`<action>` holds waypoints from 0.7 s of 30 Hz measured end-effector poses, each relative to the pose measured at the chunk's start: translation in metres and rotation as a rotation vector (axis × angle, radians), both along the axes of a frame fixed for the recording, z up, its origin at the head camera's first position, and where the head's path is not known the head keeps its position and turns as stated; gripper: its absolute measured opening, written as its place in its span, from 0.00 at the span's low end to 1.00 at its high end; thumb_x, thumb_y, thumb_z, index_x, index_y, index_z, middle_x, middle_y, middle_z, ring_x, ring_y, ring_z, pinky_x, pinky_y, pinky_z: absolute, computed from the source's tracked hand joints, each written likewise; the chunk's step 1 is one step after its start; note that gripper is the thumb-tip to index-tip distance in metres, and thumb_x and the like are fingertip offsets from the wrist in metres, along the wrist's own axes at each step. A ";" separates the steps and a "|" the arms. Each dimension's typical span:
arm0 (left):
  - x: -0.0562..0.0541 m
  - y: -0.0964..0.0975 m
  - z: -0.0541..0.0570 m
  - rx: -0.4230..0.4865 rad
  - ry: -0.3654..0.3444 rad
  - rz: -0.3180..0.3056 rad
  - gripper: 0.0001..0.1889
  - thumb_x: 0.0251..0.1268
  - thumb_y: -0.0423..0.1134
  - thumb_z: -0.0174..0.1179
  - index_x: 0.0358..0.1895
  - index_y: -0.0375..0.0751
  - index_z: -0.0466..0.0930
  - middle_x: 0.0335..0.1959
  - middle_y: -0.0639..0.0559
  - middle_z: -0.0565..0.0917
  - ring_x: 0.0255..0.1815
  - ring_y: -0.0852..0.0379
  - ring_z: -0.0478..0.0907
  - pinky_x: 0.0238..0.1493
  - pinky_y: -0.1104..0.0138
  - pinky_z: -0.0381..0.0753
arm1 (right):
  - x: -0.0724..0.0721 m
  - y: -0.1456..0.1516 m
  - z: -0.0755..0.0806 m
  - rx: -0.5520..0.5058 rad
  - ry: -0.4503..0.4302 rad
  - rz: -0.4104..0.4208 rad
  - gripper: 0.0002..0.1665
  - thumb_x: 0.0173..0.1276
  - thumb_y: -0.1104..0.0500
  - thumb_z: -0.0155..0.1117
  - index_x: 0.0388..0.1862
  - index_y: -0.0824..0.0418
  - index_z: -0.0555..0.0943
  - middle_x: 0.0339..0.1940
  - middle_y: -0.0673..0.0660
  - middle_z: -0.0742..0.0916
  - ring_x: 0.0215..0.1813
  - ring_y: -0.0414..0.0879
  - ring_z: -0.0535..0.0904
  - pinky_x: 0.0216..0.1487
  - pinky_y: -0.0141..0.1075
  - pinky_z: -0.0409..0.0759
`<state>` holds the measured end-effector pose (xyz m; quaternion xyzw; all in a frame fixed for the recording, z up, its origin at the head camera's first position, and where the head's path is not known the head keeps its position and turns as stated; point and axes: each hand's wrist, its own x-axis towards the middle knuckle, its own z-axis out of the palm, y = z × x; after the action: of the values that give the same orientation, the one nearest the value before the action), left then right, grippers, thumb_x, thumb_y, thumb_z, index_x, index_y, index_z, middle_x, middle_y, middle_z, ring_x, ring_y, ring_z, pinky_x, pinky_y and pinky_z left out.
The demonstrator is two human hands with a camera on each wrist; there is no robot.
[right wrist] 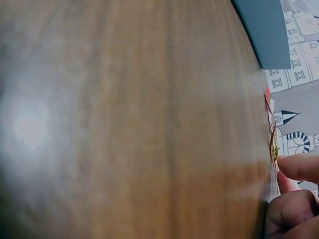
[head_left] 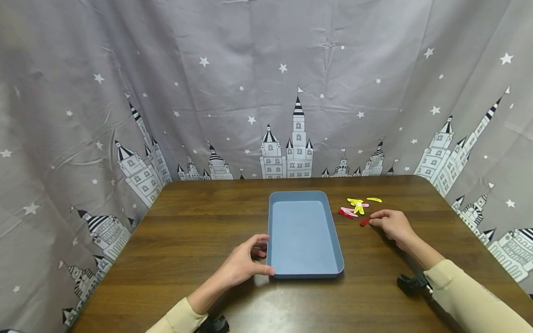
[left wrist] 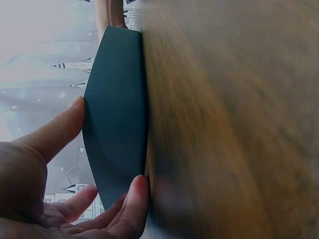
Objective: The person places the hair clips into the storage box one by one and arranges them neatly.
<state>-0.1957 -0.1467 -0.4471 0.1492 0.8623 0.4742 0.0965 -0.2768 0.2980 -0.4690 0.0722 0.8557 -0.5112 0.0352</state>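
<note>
A shallow blue-grey tray (head_left: pixel 305 238) lies on the table. My left hand (head_left: pixel 243 261) rests against its left side, thumb at the near left corner and fingertips along the outer wall (left wrist: pixel 115 114). To the right of the tray, the thumb and fingers of my right hand (head_left: pixel 391 225) pinch one end of a red hair clip (head_left: pixel 364 222) at the tabletop. Just beyond it is a small heap of yellow hair clips (head_left: pixel 359 209), pink hair clips (head_left: pixel 347 212) and red (head_left: pixel 343 213). One yellow hair clip (head_left: pixel 374 200) lies apart, farther back.
The brown wooden table (head_left: pixel 200 217) ends at a grey curtain (head_left: pixel 233 92) printed with castles and stars. Dark wrist straps with cameras (head_left: pixel 413 283) sit at both sleeves. The tray's raised rim stands between the two hands.
</note>
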 end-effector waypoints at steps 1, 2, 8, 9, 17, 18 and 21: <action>0.000 0.000 0.000 0.000 -0.001 0.000 0.44 0.44 0.42 0.82 0.68 0.43 0.71 0.58 0.43 0.81 0.52 0.50 0.81 0.48 0.62 0.81 | 0.000 0.001 0.000 0.000 -0.001 -0.002 0.20 0.68 0.59 0.66 0.53 0.72 0.80 0.13 0.41 0.68 0.14 0.36 0.59 0.16 0.31 0.62; 0.000 0.000 0.000 0.001 -0.003 0.000 0.44 0.44 0.42 0.82 0.68 0.43 0.71 0.58 0.43 0.81 0.52 0.50 0.81 0.47 0.62 0.81 | 0.001 0.001 0.001 0.003 0.000 -0.004 0.19 0.68 0.59 0.66 0.51 0.73 0.81 0.12 0.41 0.68 0.14 0.35 0.59 0.17 0.31 0.62; -0.002 0.000 0.001 -0.010 -0.002 -0.005 0.44 0.45 0.44 0.82 0.69 0.43 0.71 0.58 0.44 0.81 0.52 0.50 0.81 0.47 0.62 0.81 | 0.002 0.003 0.004 0.026 0.007 0.009 0.18 0.68 0.59 0.65 0.48 0.73 0.83 0.11 0.40 0.67 0.13 0.35 0.59 0.16 0.31 0.62; -0.002 0.000 0.000 -0.013 0.000 -0.007 0.44 0.45 0.44 0.82 0.69 0.44 0.71 0.58 0.44 0.81 0.52 0.50 0.81 0.47 0.62 0.81 | 0.001 0.003 0.004 0.027 0.005 0.008 0.18 0.68 0.59 0.65 0.48 0.73 0.84 0.10 0.40 0.67 0.13 0.35 0.59 0.16 0.31 0.62; -0.004 -0.001 0.000 -0.014 0.001 -0.005 0.45 0.44 0.45 0.82 0.69 0.43 0.70 0.58 0.44 0.81 0.53 0.50 0.81 0.48 0.61 0.81 | -0.001 0.001 0.002 0.041 0.021 0.018 0.20 0.66 0.58 0.68 0.51 0.70 0.85 0.14 0.42 0.75 0.13 0.36 0.60 0.16 0.31 0.63; -0.003 -0.001 -0.001 -0.013 0.000 -0.006 0.45 0.45 0.45 0.82 0.69 0.43 0.70 0.58 0.44 0.81 0.53 0.50 0.81 0.48 0.61 0.81 | -0.001 0.001 0.001 0.043 0.023 0.020 0.20 0.65 0.58 0.68 0.52 0.70 0.85 0.14 0.43 0.76 0.13 0.36 0.60 0.16 0.31 0.63; -0.003 -0.002 -0.002 -0.002 -0.008 -0.007 0.45 0.45 0.44 0.82 0.69 0.43 0.70 0.58 0.44 0.81 0.53 0.50 0.80 0.47 0.61 0.81 | 0.000 -0.001 0.001 0.048 0.020 0.030 0.20 0.65 0.58 0.69 0.52 0.69 0.85 0.16 0.44 0.78 0.13 0.36 0.60 0.16 0.31 0.62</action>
<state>-0.1985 -0.1486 -0.4494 0.1503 0.8618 0.4738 0.1016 -0.2772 0.2973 -0.4683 0.0551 0.8690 -0.4907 0.0323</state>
